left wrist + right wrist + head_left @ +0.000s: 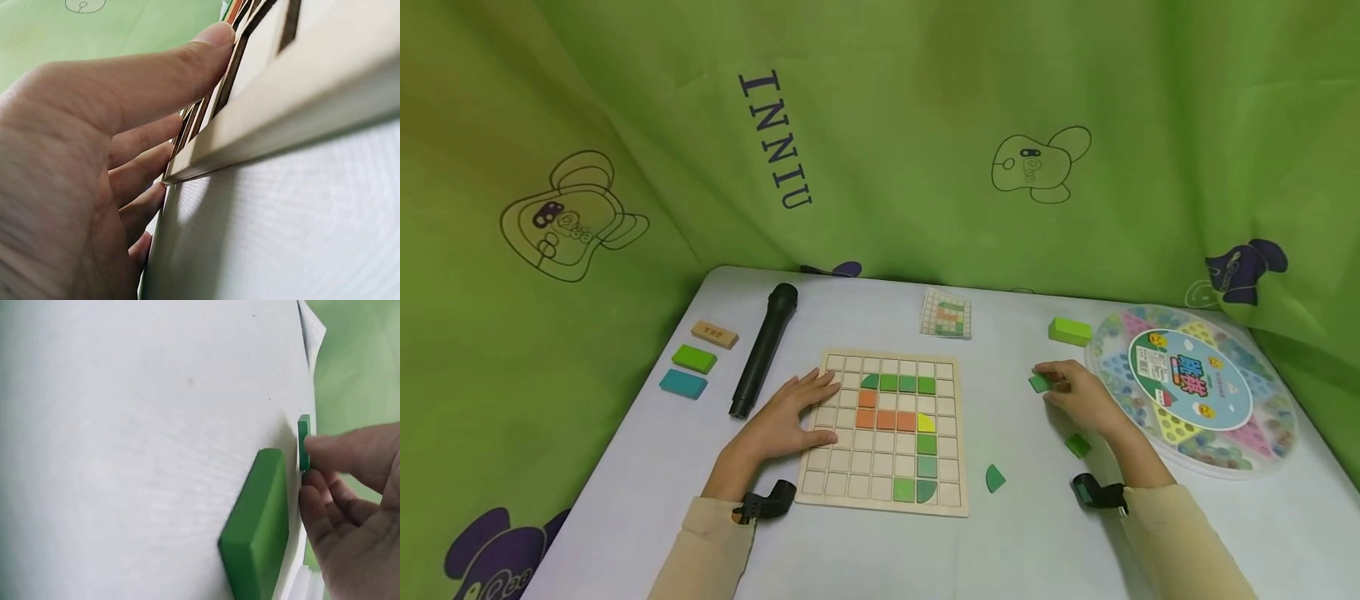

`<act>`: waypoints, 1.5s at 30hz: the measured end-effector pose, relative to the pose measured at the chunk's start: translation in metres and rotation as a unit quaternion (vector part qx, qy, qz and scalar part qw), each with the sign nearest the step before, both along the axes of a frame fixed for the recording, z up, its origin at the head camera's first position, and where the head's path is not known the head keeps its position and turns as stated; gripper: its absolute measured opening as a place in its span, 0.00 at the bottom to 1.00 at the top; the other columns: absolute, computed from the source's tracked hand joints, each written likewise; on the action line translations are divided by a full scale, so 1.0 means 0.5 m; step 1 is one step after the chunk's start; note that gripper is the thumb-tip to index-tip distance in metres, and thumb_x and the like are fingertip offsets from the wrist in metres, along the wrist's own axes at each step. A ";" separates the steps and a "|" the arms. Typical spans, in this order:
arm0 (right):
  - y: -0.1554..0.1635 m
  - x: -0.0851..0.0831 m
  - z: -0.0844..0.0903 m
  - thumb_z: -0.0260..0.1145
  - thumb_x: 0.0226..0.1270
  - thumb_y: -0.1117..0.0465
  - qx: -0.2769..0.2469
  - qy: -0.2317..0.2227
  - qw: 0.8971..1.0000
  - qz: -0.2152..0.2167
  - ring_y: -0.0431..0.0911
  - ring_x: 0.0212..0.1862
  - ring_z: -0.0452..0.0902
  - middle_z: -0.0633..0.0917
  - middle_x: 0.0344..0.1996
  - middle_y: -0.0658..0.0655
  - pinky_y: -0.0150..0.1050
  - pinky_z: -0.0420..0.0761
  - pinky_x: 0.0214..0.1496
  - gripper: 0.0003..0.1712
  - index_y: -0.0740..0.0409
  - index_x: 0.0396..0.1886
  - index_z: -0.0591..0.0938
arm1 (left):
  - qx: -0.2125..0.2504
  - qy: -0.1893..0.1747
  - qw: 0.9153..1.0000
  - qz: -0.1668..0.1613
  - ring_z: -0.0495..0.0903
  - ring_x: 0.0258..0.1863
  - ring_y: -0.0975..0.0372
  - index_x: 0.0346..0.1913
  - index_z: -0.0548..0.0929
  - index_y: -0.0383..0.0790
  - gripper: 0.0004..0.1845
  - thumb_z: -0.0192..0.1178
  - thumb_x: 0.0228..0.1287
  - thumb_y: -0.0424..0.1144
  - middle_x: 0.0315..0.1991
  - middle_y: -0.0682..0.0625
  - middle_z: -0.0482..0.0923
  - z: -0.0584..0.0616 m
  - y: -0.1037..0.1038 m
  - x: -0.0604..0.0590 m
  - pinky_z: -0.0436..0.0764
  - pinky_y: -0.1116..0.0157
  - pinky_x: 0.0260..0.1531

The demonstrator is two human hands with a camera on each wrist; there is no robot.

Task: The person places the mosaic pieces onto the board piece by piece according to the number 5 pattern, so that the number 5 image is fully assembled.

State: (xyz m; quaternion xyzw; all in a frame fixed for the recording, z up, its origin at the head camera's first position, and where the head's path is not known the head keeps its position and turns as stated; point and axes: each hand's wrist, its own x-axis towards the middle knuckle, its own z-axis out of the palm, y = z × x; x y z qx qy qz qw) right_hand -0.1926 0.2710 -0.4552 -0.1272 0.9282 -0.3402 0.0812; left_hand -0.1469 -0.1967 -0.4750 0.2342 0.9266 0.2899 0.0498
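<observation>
A wooden grid board [940,500] lies in the middle of the table, with green, orange and yellow tiles set in several of its squares. My left hand [822,408] rests flat on the board's left edge, fingers straight; in the left wrist view my left hand [187,103] has its thumb lying on the board's frame [281,119]. To the right of the board my right hand [1047,384] pinches a small green tile [1039,383] at the table surface. The right wrist view shows the thumb of my right hand [310,465] against that tile [304,442].
A second green tile [1077,445] [256,528] lies by my right wrist and a green quarter-circle piece [994,477] near the board. A light-green block [1070,331], round marble tray [1195,387], pattern card [947,313], black microphone [763,350] and tan, green and teal blocks [694,359] surround them.
</observation>
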 end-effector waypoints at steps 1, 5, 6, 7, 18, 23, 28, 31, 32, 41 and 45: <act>0.001 -0.002 -0.003 0.58 0.64 0.72 0.003 0.001 1.000 -0.002 0.67 0.53 0.73 0.73 0.53 0.73 0.59 0.77 0.53 0.22 0.70 0.58 0.74 | 0.000 0.000 1.000 0.001 0.52 0.74 0.50 0.69 0.67 0.42 0.43 0.69 0.50 0.55 0.72 0.46 0.58 -0.001 0.000 0.000 0.48 0.46 0.72; 0.002 -0.008 -0.011 0.59 0.64 0.71 0.019 0.007 1.000 -0.015 0.63 0.48 0.75 0.76 0.48 0.69 0.55 0.78 0.50 0.17 0.69 0.53 0.77 | -0.003 -0.001 1.000 0.001 0.52 0.74 0.49 0.69 0.67 0.42 0.43 0.69 0.51 0.55 0.72 0.46 0.58 -0.004 0.000 0.000 0.48 0.46 0.72; 0.002 -0.009 -0.012 0.60 0.64 0.70 0.024 0.005 1.000 -0.019 0.61 0.47 0.76 0.76 0.47 0.69 0.54 0.79 0.49 0.16 0.68 0.52 0.78 | -0.005 -0.001 1.000 0.000 0.52 0.74 0.49 0.69 0.67 0.42 0.43 0.68 0.51 0.55 0.72 0.45 0.58 -0.005 0.000 0.001 0.49 0.46 0.72; 0.000 -0.008 -0.012 0.62 0.64 0.69 0.029 0.006 0.999 -0.022 0.60 0.46 0.76 0.77 0.45 0.68 0.53 0.79 0.47 0.16 0.68 0.51 0.78 | -0.005 -0.002 1.000 -0.001 0.52 0.74 0.49 0.69 0.67 0.42 0.43 0.68 0.51 0.56 0.72 0.45 0.58 -0.006 0.000 0.001 0.49 0.46 0.72; -0.079 0.069 0.007 0.69 0.59 0.64 -0.034 0.079 0.996 -0.026 0.51 0.43 0.81 0.84 0.40 0.58 0.43 0.83 0.46 0.16 0.63 0.48 0.81 | -0.010 -0.002 1.000 -0.003 0.52 0.74 0.50 0.69 0.67 0.42 0.43 0.68 0.51 0.56 0.72 0.46 0.58 -0.009 0.000 -0.002 0.48 0.47 0.72; -0.148 0.127 0.010 0.72 0.53 0.68 -0.078 0.118 0.990 -0.012 0.42 0.38 0.80 0.85 0.38 0.54 0.35 0.84 0.43 0.17 0.62 0.44 0.82 | -0.010 -0.001 1.000 -0.005 0.52 0.73 0.49 0.69 0.67 0.41 0.43 0.69 0.51 0.55 0.72 0.45 0.58 -0.003 0.001 -0.003 0.48 0.47 0.72; -0.221 0.176 0.011 0.72 0.52 0.68 -0.120 0.081 0.989 0.002 0.36 0.37 0.78 0.84 0.37 0.50 0.32 0.83 0.42 0.16 0.59 0.43 0.83 | -0.012 -0.001 1.000 -0.003 0.52 0.74 0.49 0.69 0.67 0.42 0.43 0.68 0.51 0.56 0.72 0.46 0.58 0.001 0.000 -0.003 0.48 0.47 0.72; -0.263 0.200 0.013 0.72 0.53 0.67 -0.137 0.045 0.989 0.024 0.35 0.36 0.76 0.83 0.35 0.49 0.30 0.83 0.39 0.15 0.59 0.42 0.83 | -0.010 -0.002 1.000 0.000 0.51 0.74 0.50 0.69 0.67 0.42 0.43 0.68 0.51 0.56 0.73 0.47 0.58 0.002 0.000 -0.004 0.48 0.48 0.73; -0.277 0.208 0.012 0.72 0.54 0.66 -0.143 0.032 0.989 0.035 0.35 0.35 0.76 0.83 0.34 0.49 0.30 0.82 0.37 0.14 0.58 0.42 0.83 | -0.009 -0.003 1.000 0.001 0.51 0.74 0.50 0.69 0.67 0.42 0.43 0.69 0.51 0.55 0.73 0.47 0.58 0.002 0.000 -0.004 0.48 0.48 0.73; -0.366 0.242 -0.006 0.71 0.56 0.64 -0.155 -0.024 0.983 0.093 0.33 0.32 0.74 0.80 0.31 0.49 0.28 0.79 0.33 0.11 0.55 0.40 0.83 | -0.005 -0.004 1.000 0.005 0.51 0.74 0.50 0.69 0.67 0.42 0.43 0.69 0.50 0.56 0.72 0.48 0.58 0.001 0.001 -0.005 0.48 0.48 0.73; -0.382 0.241 -0.019 0.72 0.54 0.64 -0.138 -0.010 0.986 0.094 0.34 0.31 0.73 0.79 0.30 0.47 0.27 0.78 0.33 0.12 0.54 0.39 0.83 | -0.004 -0.006 1.000 0.004 0.51 0.74 0.51 0.69 0.67 0.43 0.44 0.69 0.50 0.56 0.73 0.48 0.58 -0.001 0.001 -0.006 0.47 0.48 0.73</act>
